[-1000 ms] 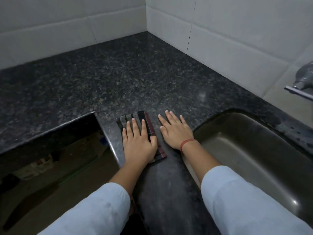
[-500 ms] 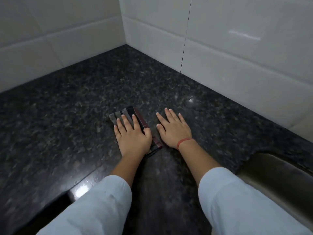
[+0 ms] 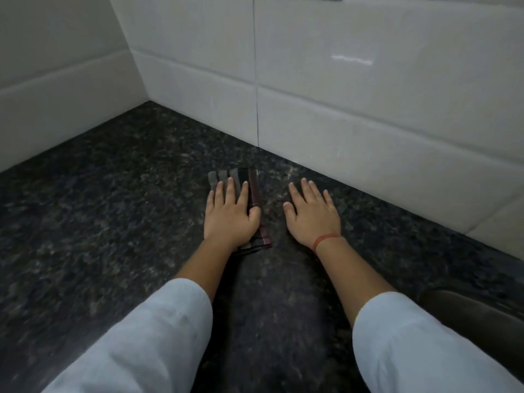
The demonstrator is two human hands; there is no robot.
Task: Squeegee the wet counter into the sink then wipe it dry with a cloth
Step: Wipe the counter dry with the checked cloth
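A folded dark checked cloth (image 3: 253, 185) with grey and maroon stripes lies flat on the black speckled granite counter (image 3: 113, 208). My left hand (image 3: 229, 217) presses palm-down on the cloth, fingers spread, covering most of it. My right hand (image 3: 313, 214), with a red thread at the wrist, rests flat on the bare counter just right of the cloth, holding nothing. Only a dark corner of the sink (image 3: 479, 310) shows at the lower right. No squeegee is in view.
White tiled walls (image 3: 340, 95) meet in a corner behind the counter, close beyond my fingertips on the right. Open counter stretches to the left of my hands.
Both hands have slid forward across the counter toward the tiled wall, the left pushing the cloth along. The sink and the counter's front edge have dropped mostly out of view.
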